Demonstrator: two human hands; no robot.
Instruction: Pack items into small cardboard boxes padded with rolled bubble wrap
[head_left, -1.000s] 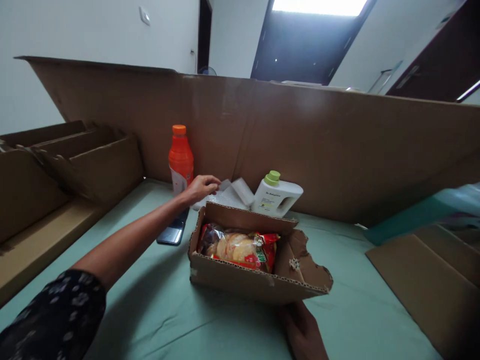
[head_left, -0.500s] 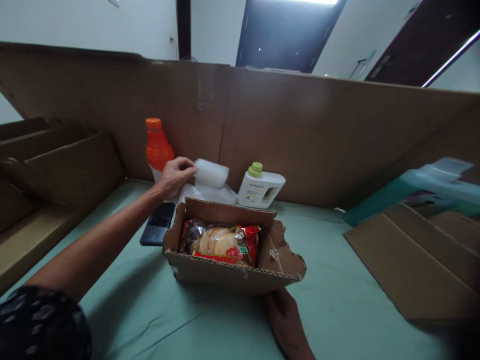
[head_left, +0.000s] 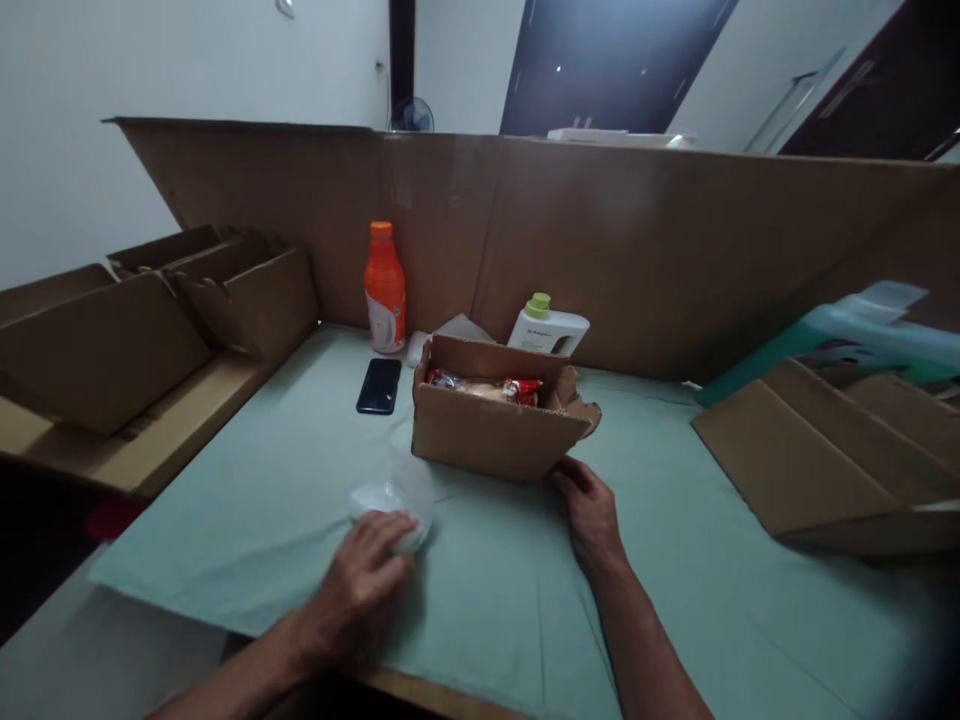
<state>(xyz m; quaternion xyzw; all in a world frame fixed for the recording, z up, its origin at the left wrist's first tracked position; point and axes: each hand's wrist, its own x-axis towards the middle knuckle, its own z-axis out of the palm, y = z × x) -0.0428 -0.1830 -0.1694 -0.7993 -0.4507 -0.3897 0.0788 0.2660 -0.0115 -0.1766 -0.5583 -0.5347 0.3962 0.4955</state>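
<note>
Left hand (head_left: 360, 585) lies curled over a translucent white bubble-wrap wad (head_left: 394, 500) on the pale green table cloth (head_left: 300, 470); right hand (head_left: 589, 510) loosely grips the near corner of the open brown cardboard box (head_left: 487, 430). Light and springy, the wad could slip free or unroll if pressed carelessly.

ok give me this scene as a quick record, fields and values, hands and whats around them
left hand: fingers on a white plastic wrap, pressed to the cloth
right hand: touching the near right corner of the box
box contents: snack bag
left of box: phone, flat on the cloth
behind box: orange bottle, white jug with green cap, both upright
backdrop: cardboard wall
sides: cardboard pieces at right
</note>
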